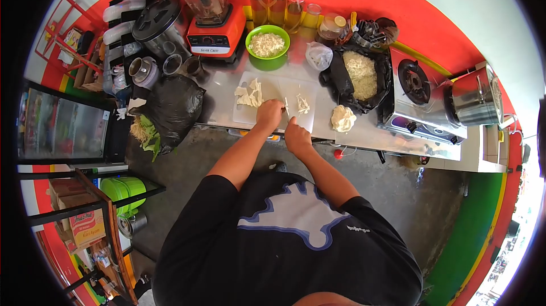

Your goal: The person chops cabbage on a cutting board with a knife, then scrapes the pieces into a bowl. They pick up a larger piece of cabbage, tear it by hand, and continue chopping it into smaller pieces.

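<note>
A white cutting board [244, 114] lies on the metal counter in front of me. My right hand [298, 136] is closed round a knife [286, 105], whose narrow blade points away from me over the board. Just left of the blade, my left hand [270, 115] rests with curled fingers; what they hold is hidden. Pale, flat food pieces [249, 94] are spread on the board's left part. Smaller pale cut bits [302, 103] lie right of the knife. A pale, layered clump of food [343, 118] sits on the counter right of the board.
Behind the board stands a green bowl [267, 63] of chopped pale food. A black bag [336, 73] holding pale shreds and a gas stove [424, 98] are to the right. A red blender [216, 38], pump bottles [277, 5] and a black plastic bag [173, 110] are around the left and back.
</note>
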The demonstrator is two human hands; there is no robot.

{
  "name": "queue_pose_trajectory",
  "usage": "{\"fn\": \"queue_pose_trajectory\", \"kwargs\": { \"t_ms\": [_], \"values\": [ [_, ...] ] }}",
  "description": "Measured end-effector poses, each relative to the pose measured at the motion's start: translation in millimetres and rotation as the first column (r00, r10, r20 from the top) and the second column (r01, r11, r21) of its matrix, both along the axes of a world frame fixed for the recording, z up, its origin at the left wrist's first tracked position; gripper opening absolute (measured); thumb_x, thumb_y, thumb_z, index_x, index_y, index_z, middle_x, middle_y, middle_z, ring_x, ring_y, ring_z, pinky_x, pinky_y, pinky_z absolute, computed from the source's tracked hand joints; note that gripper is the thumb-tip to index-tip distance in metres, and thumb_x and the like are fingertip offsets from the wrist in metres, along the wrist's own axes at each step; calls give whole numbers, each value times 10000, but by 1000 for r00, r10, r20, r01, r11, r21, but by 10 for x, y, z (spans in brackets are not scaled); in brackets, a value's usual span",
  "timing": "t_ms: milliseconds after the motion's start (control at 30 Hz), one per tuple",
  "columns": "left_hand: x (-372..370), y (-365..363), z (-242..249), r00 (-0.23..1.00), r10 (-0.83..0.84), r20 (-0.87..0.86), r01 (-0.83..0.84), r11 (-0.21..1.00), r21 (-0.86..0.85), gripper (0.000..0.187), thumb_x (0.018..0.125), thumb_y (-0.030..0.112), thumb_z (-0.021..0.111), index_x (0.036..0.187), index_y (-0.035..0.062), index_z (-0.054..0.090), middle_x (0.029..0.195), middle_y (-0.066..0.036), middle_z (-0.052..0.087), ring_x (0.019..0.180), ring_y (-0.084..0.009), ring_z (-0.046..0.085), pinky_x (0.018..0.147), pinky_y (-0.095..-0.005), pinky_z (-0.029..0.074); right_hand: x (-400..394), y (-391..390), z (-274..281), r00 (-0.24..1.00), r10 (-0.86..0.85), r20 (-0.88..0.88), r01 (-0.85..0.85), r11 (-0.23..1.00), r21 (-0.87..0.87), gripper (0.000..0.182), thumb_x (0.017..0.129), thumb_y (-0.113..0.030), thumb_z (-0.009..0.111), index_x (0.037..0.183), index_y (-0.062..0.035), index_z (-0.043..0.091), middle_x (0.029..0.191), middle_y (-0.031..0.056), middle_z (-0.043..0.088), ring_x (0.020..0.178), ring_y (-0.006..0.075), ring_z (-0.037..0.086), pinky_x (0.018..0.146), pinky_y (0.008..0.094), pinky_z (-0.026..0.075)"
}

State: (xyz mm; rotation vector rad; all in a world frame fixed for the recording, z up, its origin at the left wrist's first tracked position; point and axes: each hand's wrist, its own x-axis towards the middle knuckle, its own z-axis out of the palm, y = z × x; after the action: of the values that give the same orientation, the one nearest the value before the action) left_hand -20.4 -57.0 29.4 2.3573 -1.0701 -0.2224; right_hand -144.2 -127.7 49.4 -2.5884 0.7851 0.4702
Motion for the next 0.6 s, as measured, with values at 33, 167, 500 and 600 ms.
{"fn": "queue_pose_trajectory", "kwargs": {
  "t_ms": [33, 167, 500, 600],
  "values": [
    [0, 4, -9, 1000, 0, 8, 0, 1000, 3, 85, 827, 108, 645, 798, 64, 712, 871, -152, 693, 853, -362, 679, 752, -472, 541, 35, -5, -6, 1000, -22, 12, 22, 1000, 14, 288, 928, -135, 552, 1138, 31, 446, 1003, 275, 711, 976, 425, 715, 845, 470, 581],
    [12, 14, -55, 1000, -30, 9, 30, 999, -42, 81, 833, 106, 647, 811, 62, 712, 869, -155, 691, 854, -363, 677, 748, -475, 537, 76, -107, 144, 1000, 16, 24, -17, 1000, 6, 282, 921, -119, 559, 1133, 28, 447, 998, 278, 711, 974, 418, 717, 843, 473, 582],
    [2, 32, -80, 1000, -25, -15, 24, 996, -80, 66, 844, 93, 660, 836, 53, 712, 885, -129, 704, 866, -344, 676, 755, -453, 541, 19, -11, 45, 1000, -26, -7, 26, 999, 28, 300, 921, -130, 575, 1135, 28, 438, 1005, 273, 713, 969, 402, 722, 828, 482, 583],
    [-22, 37, -88, 999, -30, 9, 31, 995, -98, 58, 843, 91, 666, 849, 51, 707, 890, -122, 699, 880, -340, 669, 765, -446, 539, -33, -15, 79, 999, -33, 13, 32, 999, 34, 278, 942, -131, 540, 1147, 19, 430, 986, 279, 711, 954, 419, 718, 835, 499, 575]
  ]
}}
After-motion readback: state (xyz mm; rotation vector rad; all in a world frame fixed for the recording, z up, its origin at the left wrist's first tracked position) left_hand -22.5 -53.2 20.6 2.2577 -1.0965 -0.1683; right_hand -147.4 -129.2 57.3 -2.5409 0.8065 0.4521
